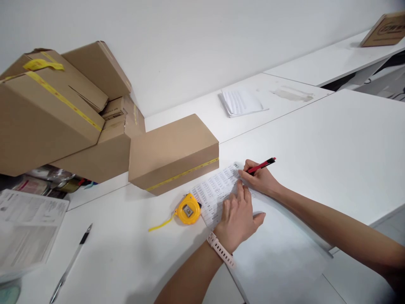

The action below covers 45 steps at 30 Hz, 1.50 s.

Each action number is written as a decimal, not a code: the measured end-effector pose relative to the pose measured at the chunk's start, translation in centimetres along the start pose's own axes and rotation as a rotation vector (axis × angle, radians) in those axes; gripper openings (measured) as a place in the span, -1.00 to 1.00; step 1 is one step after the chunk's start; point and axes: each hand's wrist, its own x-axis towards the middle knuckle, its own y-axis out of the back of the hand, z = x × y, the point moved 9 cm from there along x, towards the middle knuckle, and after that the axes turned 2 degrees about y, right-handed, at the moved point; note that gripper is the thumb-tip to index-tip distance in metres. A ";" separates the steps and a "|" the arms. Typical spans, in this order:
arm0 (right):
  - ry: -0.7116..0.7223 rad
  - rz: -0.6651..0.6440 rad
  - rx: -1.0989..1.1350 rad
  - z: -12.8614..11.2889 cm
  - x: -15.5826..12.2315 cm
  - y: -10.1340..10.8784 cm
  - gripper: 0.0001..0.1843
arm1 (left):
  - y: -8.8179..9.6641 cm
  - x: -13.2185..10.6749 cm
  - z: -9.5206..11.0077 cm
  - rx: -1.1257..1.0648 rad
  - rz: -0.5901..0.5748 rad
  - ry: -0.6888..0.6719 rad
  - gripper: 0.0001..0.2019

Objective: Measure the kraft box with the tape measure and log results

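My right hand (260,179) grips a red and black pen (261,166), its tip end hidden by my fingers over the top of a written sheet (210,190). Across the lower part of that sheet lies my left hand (237,215), palm down with fingers stretched and thumb apart; a pale pink band circles the wrist. A yellow tape measure (188,210) rests against the sheet's left edge, a short length of its tape pulled out. Just behind the sheet sits a closed cardboard box (175,152) with yellow tape along its side.
Several cardboard boxes (47,114) are piled at the left by the wall. A clear pen with a black grip (72,262) lies near printed papers (28,228). Farther back is a stack of paper (242,102). Another box (384,29) stands at the far right.
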 end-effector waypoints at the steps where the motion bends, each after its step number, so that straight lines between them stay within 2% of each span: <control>1: -0.005 0.003 0.004 0.0 0.0 0.0 -0.65 | 0.0 0.0 0.0 0.002 0.001 0.001 -0.21; 11: -0.026 0.012 0.000 0.0 0.0 0.1 -0.62 | 0.1 -0.1 0.0 -0.014 0.007 0.005 -0.24; 18: -0.007 0.018 0.004 0.1 0.2 0.2 -0.63 | 0.1 0.0 0.0 -0.030 -0.031 0.003 -0.21; 45: -0.013 0.045 -0.025 -0.3 0.1 0.6 -0.64 | 0.0 -0.1 -0.1 -0.027 -0.007 -0.004 -0.22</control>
